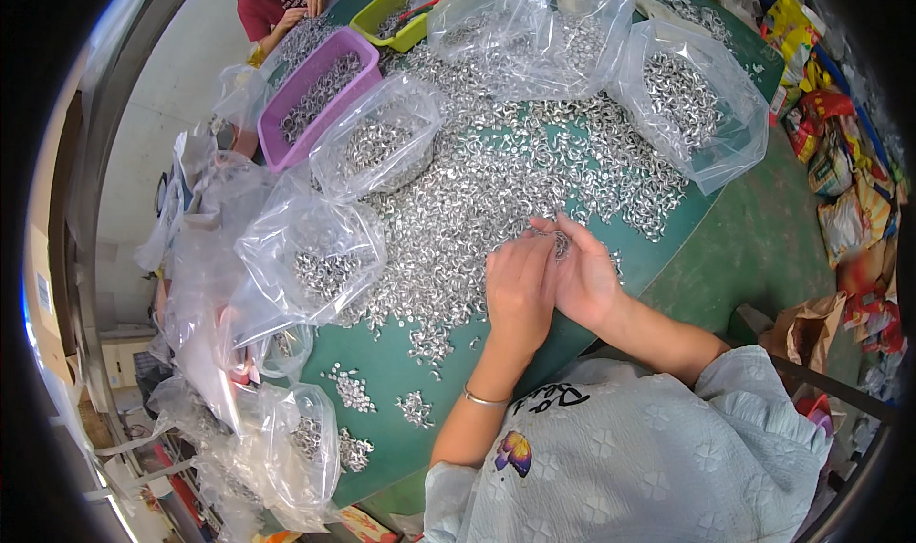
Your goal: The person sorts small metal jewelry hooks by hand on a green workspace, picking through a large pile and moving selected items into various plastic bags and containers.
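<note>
Over the near edge of the metal heap, my two hands meet. My right hand [589,278] is cupped with its palm turned up, and a few small curved metal pieces [561,245] lie in its curled fingers. Against it rests my left hand [521,278], back upward, its fingers bent and pressed together; whatever they pinch is hidden. Around and beyond both hands spreads a wide heap of the same shiny silver pieces [458,223] on the green tabletop [377,347]. Small separate piles [351,390] lie to the left, nearer to me.
Clear plastic bags [687,104] holding metal pieces stand round the heap. A purple basin [272,128] and a yellow-green basin [412,35] sit at the far left. Across the table another person's hands [291,18] handle pieces. Colourful packages [840,152] are piled at the right.
</note>
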The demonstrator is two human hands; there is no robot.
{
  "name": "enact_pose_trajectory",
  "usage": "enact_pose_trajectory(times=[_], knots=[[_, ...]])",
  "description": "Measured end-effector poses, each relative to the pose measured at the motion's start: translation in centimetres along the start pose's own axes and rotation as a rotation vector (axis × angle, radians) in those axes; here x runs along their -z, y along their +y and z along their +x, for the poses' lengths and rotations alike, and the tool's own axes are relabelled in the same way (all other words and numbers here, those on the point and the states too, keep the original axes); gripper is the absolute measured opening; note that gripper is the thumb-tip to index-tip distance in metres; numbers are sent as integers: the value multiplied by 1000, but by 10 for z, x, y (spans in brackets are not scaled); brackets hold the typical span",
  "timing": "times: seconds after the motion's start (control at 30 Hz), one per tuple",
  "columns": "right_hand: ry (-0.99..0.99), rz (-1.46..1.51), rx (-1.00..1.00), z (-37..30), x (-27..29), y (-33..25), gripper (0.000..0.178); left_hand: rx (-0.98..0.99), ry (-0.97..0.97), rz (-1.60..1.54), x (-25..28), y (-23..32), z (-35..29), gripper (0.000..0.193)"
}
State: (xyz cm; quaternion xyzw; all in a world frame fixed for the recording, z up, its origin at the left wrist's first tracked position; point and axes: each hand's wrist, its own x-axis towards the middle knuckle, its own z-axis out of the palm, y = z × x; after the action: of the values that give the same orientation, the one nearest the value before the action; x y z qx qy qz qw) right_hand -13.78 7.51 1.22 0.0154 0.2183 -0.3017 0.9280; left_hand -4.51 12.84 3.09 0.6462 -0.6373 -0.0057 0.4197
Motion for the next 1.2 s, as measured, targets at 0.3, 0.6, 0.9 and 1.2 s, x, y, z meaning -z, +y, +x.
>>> enact_pose_trajectory(times=[0.3, 0.6, 0.9, 1.2], knots=[[30, -28, -37, 8, 12, -1, 19, -195, -69, -93, 5, -3, 7, 27], [86, -111, -71, 13, 5, -13, 20, -75, -104, -107, 13, -10, 23, 22], [133, 118, -178, 18, -9, -22, 20, 658, 22, -812, 10, -12, 23, 16], [-88, 39, -280, 69, -64, -77, 19, 899, 146, -896, 31, -63, -18, 22]])
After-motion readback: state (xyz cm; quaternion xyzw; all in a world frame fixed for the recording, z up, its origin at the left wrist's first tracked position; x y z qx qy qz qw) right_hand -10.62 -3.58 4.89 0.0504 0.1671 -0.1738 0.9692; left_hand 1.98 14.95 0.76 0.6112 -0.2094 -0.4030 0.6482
